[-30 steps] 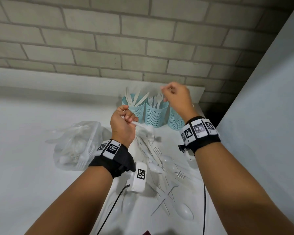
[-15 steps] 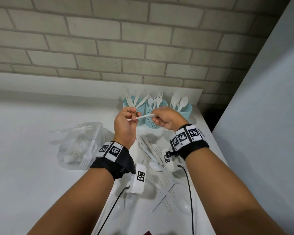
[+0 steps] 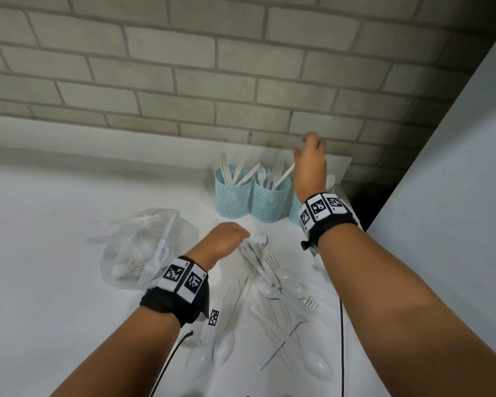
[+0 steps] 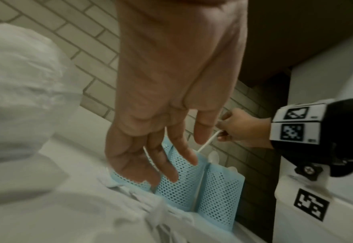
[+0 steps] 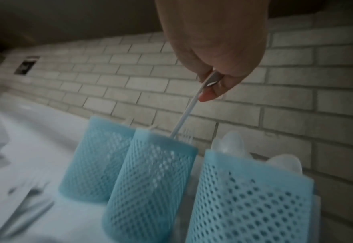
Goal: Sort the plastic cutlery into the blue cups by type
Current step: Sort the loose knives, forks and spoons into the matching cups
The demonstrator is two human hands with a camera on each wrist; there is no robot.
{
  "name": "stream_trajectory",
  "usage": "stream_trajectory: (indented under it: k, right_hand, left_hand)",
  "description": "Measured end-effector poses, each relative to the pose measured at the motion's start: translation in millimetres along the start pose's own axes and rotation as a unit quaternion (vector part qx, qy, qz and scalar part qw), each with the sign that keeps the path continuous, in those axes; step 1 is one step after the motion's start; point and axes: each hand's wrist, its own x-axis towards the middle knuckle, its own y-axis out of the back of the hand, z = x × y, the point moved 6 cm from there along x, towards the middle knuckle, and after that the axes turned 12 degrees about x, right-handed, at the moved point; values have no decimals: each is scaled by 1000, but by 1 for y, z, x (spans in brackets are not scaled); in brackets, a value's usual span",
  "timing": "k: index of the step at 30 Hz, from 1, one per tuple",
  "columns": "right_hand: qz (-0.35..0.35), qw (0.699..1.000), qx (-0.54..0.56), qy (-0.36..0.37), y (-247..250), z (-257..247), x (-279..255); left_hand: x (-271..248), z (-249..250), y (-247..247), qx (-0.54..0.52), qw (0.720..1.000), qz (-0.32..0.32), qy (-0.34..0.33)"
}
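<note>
Three blue mesh cups stand in a row at the wall: the left cup with knives, the middle cup with forks, the right cup with spoons, half hidden by my right wrist. My right hand is raised above them and pinches the handle of a white utensil. Its lower end is inside the middle cup and its head is hidden. My left hand is low over the loose cutlery pile, fingers extended, holding nothing.
A clear plastic bag with more cutlery lies left of the pile. A white tagged device and black cables lie near my forearms. A brick wall stands behind the cups, and a grey panel closes the right side.
Half a second ago both hands held the utensil in front of the cups. My right hand has carried it up to the middle cup; my left hand let go and dropped to the pile.
</note>
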Motion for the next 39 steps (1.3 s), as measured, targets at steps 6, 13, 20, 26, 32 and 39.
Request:
stream_trajectory:
  k: [6, 13, 20, 26, 32, 39]
  right_hand:
    - [-142, 988, -61, -23, -32, 15, -18]
    - [-177, 974, 114, -81, 13, -2, -23]
    - [-553, 766, -179, -274, 40, 45, -100]
    - [-597, 644, -376, -297, 64, 94, -158]
    - [-586, 677, -336, -294, 81, 62, -201]
    - [-587, 693, -318, -273, 49, 42, -225]
  left_hand:
    - [-8, -19, -10, 186, 981, -57, 21]
    - [-37, -33, -18, 337, 931, -125, 60]
    - [-68, -37, -45, 426, 888, -160, 63]
    - [-95, -37, -65, 477, 862, -164, 48]
    - [-106, -40, -78, 476, 865, -149, 49]
    - [-75, -37, -89, 345, 931, -107, 57]
